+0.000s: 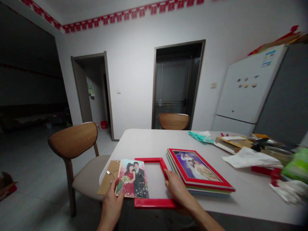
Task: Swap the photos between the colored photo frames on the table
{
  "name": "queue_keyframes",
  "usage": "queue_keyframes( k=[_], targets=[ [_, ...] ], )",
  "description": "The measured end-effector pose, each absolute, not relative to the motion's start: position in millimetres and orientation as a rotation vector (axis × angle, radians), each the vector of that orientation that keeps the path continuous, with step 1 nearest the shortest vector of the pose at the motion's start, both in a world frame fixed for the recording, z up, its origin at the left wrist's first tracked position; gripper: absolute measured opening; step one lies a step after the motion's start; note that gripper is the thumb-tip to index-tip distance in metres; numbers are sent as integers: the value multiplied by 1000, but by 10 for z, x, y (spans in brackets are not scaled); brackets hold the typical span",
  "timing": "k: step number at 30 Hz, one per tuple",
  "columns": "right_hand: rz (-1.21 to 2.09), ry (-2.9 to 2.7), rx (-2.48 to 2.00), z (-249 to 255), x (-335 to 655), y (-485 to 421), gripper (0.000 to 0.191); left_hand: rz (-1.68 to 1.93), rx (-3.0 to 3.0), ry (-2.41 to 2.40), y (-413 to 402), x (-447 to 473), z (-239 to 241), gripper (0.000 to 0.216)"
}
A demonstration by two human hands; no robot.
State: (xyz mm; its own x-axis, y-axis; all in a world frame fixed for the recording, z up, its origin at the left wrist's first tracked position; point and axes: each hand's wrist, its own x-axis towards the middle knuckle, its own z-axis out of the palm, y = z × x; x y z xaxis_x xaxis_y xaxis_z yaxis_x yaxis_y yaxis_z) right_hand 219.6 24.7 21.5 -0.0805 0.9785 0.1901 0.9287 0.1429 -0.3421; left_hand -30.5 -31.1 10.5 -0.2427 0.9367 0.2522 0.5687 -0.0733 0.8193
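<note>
My left hand (112, 199) grips the lower left edge of a photo print (133, 179) that shows two people in formal dress. Behind the print's left side lies a brown backing board (111, 172) with small metal clips. My right hand (176, 186) is closed around the right side of an empty red picture frame (156, 203), and the tabletop shows through its opening. The photo overlaps the frame's left part and hides that side. Just right of my right hand is a stack of picture frames (199, 168), the top one red with a photo in it.
White table (149, 141) with a teal packet (201, 137), white paper (250, 157), cardboard (232, 142), white gloves (290, 189) and a green bag (297, 165) on its right side. One wooden chair (74, 141) stands left, another chair (174, 121) behind. A fridge (247, 86) is at the back right.
</note>
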Motion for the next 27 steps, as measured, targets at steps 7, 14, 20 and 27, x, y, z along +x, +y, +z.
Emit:
queue_keyframes(
  k=[7, 14, 20, 27],
  targets=[
    [163, -2038, -1775, 202, 2204, 163, 43, 1168, 1855, 1912, -350, -288, 156, 44],
    [233, -1950, -1709, 176, 2264, 128, 40, 1045, 2231, 1820, -366, -210, 19, 46],
    [242, -1925, -1688, 181, 2207, 78, 41, 754, 2509, 1732, -329, -142, 27, 52],
    [261, -1984, -1731, 192, 2173, 65, 44, 593, 2699, 1725, -248, -93, 71, 50]
  ],
)
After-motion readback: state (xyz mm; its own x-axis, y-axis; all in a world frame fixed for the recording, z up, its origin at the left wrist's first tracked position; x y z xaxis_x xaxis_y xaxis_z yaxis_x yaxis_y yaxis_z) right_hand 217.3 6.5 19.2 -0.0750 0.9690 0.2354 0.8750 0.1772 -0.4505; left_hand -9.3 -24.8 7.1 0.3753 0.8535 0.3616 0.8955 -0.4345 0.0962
